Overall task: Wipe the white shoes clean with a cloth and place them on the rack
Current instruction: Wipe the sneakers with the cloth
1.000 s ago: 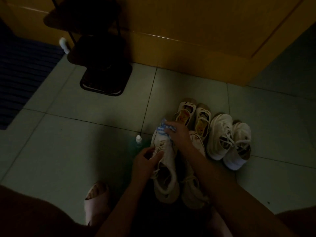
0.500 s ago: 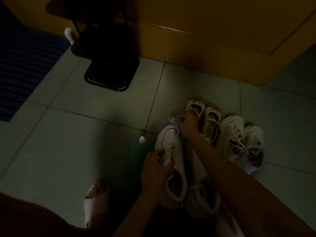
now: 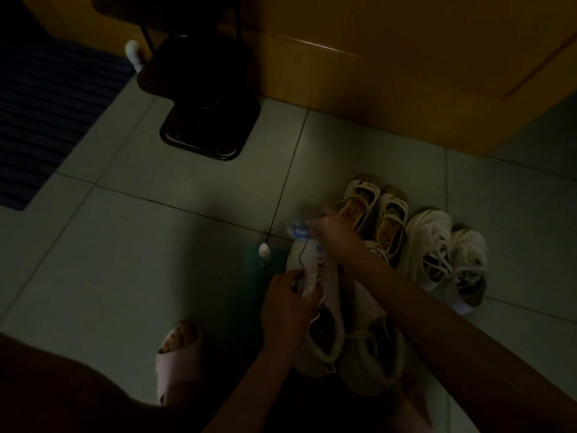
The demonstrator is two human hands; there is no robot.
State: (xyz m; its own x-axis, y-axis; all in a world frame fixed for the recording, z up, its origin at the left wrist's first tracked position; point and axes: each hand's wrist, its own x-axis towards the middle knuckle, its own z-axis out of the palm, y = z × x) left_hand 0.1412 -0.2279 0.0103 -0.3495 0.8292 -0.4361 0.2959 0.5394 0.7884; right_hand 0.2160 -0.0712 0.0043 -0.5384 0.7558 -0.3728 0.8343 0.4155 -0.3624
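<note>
In dim light, a white lace-up shoe (image 3: 327,335) lies on the floor tiles with its toe pointing away from me. My left hand (image 3: 288,304) grips its side near the laces. My right hand (image 3: 332,228) holds a blue-and-white cloth (image 3: 298,229) at the shoe's toe. Its partner, a second white shoe (image 3: 373,360), lies right beside it under my right forearm. The dark shoe rack (image 3: 206,98) stands at the back left against the wooden wall.
A pair of white sneakers (image 3: 443,260) and a pair of beige sandals (image 3: 374,210) sit to the right. A small white-capped green bottle (image 3: 264,254) stands left of the shoe. My slippered foot (image 3: 178,357) is at bottom left. A dark striped mat (image 3: 46,114) lies far left.
My right hand has slid the cloth forward from the top of the shoe to just past its toe. My left hand keeps its grip on the shoe's side.
</note>
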